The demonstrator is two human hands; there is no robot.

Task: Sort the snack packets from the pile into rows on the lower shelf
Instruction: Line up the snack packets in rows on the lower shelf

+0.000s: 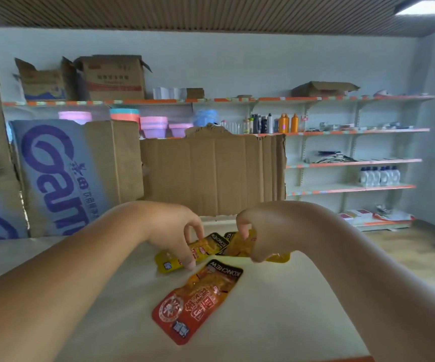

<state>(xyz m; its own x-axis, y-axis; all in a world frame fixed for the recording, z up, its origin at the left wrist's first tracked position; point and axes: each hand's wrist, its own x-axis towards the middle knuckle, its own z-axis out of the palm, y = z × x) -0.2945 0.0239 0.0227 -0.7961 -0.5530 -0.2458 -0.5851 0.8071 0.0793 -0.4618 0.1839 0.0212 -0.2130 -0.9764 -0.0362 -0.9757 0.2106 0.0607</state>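
Nearest the camera, an orange-red packet [198, 301] lies flat on the pale shelf [276, 309], untouched, its black-printed end pointing away from the person. Both bare forearms reach past it, one on each side.

Just beyond the orange-red packet and a little to its left, the left hand [174, 228] arches down with its fingers curled. Its fingertips pinch a first yellow packet [168, 263], which rests slantwise on the shelf.

Just beyond the orange-red packet and to its right, the right hand [260, 231] has its fingers curled tightly around a second yellow packet [237, 248]. One corner of that packet sticks out past the hand on the right. The black ends of the two yellow packets meet between the hands; whether they overlap cannot be told.

Farther behind the orange-red packet, a plain cardboard sheet [211, 173] stands upright at the back of the shelf. To the left of the sheet stands a flattened carton with big blue lettering [52, 173].

Beyond the cardboard, still farther from the orange-red packet, pink plastic tubs [153, 126] show above its top edge.

Farthest away and to the right, wall shelving with orange edge strips [355, 162] carries orange bottles [287, 123] and, lower down, white bottles [378, 176]. Open cardboard boxes [112, 77] sit on the top level, on the left.
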